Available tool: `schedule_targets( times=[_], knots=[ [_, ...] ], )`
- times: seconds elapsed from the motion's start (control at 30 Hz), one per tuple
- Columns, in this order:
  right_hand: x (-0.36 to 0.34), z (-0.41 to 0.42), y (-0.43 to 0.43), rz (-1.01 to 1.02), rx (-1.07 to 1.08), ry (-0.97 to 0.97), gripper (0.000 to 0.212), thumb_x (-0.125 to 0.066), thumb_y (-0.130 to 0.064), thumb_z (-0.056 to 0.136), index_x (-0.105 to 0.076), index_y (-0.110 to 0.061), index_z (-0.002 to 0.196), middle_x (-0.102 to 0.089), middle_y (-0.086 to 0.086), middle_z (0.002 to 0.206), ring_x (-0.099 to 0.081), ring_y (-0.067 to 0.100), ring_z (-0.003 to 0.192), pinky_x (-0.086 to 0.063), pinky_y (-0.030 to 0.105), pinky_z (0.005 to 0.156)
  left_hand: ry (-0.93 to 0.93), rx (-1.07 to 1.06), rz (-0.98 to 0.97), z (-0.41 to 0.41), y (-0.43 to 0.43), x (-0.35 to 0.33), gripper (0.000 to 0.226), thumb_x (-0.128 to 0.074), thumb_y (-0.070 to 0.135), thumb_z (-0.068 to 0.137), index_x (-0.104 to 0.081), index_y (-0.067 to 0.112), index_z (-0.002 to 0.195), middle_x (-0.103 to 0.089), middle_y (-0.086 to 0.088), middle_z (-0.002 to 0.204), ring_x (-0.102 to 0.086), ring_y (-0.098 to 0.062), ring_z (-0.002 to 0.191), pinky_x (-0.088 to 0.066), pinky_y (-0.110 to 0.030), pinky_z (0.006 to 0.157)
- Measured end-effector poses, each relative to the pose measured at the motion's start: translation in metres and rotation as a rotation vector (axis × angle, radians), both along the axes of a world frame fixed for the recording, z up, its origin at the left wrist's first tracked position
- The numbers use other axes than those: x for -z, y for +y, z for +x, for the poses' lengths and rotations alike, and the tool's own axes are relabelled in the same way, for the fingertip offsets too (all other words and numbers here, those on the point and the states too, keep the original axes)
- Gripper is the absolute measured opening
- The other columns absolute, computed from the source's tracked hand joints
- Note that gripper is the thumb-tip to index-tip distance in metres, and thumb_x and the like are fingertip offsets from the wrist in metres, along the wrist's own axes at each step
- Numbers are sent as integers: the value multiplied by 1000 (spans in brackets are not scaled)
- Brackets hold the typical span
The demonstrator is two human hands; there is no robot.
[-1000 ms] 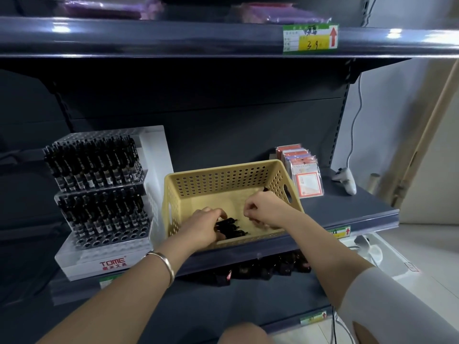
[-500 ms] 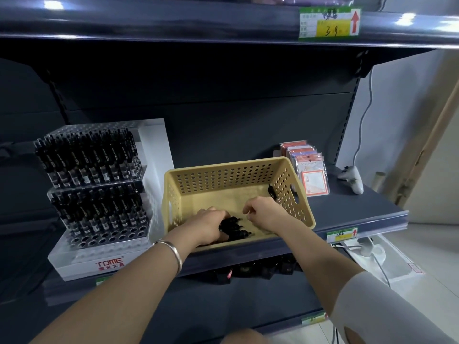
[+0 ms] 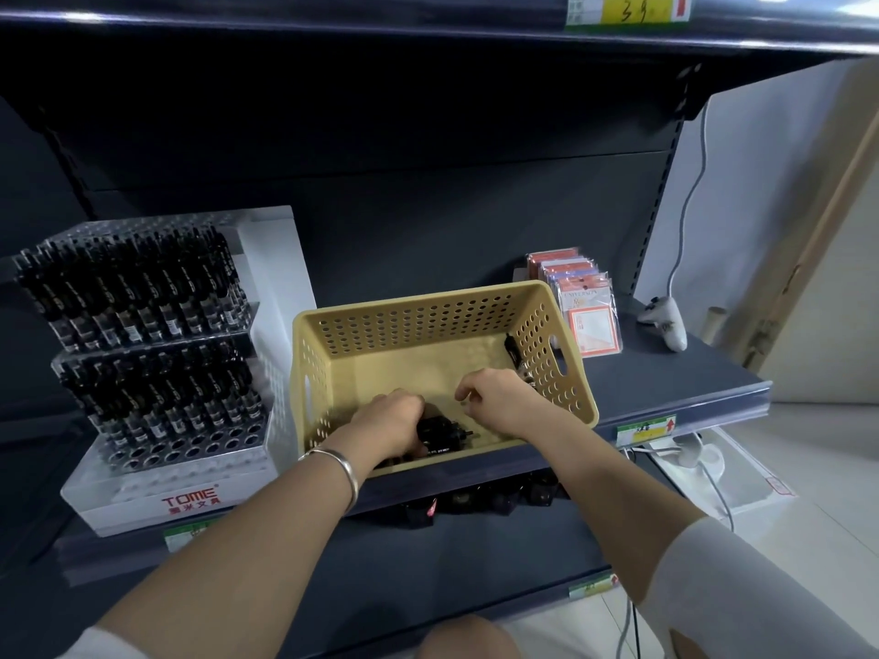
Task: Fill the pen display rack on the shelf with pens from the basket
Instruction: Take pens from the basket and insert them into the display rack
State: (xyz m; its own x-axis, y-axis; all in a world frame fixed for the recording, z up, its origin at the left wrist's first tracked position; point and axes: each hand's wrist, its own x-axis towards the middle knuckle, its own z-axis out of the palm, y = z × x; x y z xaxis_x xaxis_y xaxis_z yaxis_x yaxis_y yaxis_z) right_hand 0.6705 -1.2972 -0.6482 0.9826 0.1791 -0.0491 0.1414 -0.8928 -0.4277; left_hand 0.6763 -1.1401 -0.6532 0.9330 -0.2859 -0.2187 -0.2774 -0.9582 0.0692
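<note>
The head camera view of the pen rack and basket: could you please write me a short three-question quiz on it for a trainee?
1. True or false: the yellow basket stands to the right of the pen display rack, on the same shelf.
2. Where are the left hand and the right hand? A: inside the basket. B: on the rack. C: on the top shelf.
3. Fill the gap: the rack's empty holes lie along its ___ edge.

Key: 1 true; 2 A; 3 front.
</note>
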Motion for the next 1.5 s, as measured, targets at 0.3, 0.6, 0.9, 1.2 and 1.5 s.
schedule_targets(
  times=[0.3,0.6,0.9,1.2,1.5],
  knots=[
    [0,-1,-1,21,1,16,25,-54,-15,93,-63,-17,116,-63,8,115,-63,22,96,-52,34,88,92,51,-37,1,-2,0,44,-65,22,85,-51,14,126,-50,-11,128,-53,-29,114,-46,-37,96],
    [0,1,0,55,15,17,24,-54,-16,92,-64,-19,114,-64,7,111,-64,20,86,-54,32,80,161,-2,-189,2,1,3,40,-57,18,91,-47,9,128,-54,-11,124,-55,-26,109,-44,-31,86],
    [-12,5,1,77,92,-72,26,-48,-15,95,-65,-12,114,-65,9,113,-60,25,98,-50,33,85,-75,-52,-396,2,0,-20,33,-52,8,89,-48,18,121,-61,-6,106,-60,-21,91,-51,-39,78],
    [-31,9,7,-64,169,-133,25,-44,-21,93,-65,-16,104,-64,4,88,-62,26,77,-48,30,63,-283,-101,-369,2,-1,-45,19,-46,28,97,-54,19,111,-49,4,63,-43,-12,48,-29,-22,41],
    [-45,2,11,-11,115,-149,27,-44,-14,93,-67,-15,107,-66,4,93,-63,22,77,-56,34,67,-344,-124,-511,-9,11,-74,27,-48,26,96,-51,16,121,-61,-4,77,-56,-19,65,-43,-32,57]
  ],
)
